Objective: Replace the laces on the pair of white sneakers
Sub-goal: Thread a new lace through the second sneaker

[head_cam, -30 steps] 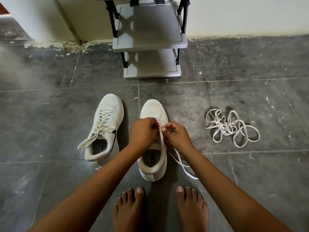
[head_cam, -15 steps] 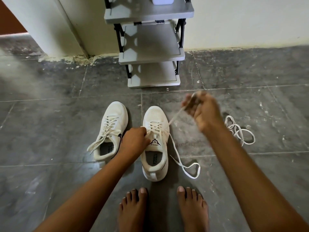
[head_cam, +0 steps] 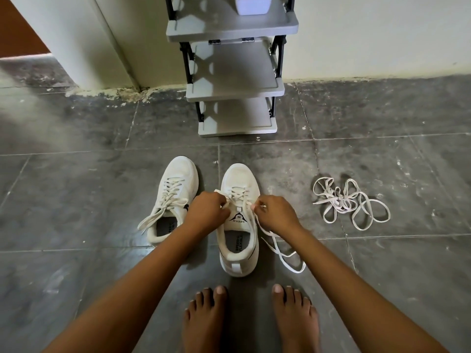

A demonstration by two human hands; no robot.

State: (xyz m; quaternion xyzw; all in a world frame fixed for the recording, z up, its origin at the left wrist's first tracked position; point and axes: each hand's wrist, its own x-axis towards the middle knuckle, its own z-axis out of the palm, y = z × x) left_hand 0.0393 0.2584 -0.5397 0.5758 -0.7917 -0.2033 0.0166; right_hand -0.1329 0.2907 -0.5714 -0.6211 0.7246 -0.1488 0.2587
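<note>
Floor-level relacing: a person bends over white sneakers on a grey tile floor (head_cam: 102, 200), both hands at the right shoe (head_cam: 239, 178). Left hand (head_cam: 207, 212) curls its fingers round one lace strand. Right hand (head_cam: 274, 215) pinches the other, w/ slack lace (head_cam: 297, 271) trailing near-right. The left shoe (head_cam: 175, 179) sits laced, and loose laces (head_cam: 339, 203) lie well right. Threading looks approx. half done; next, feed a tip thru the following eyelet.

Right hand (head_cam: 274, 215) back down at lace (head_cam: 237, 193)
</note>
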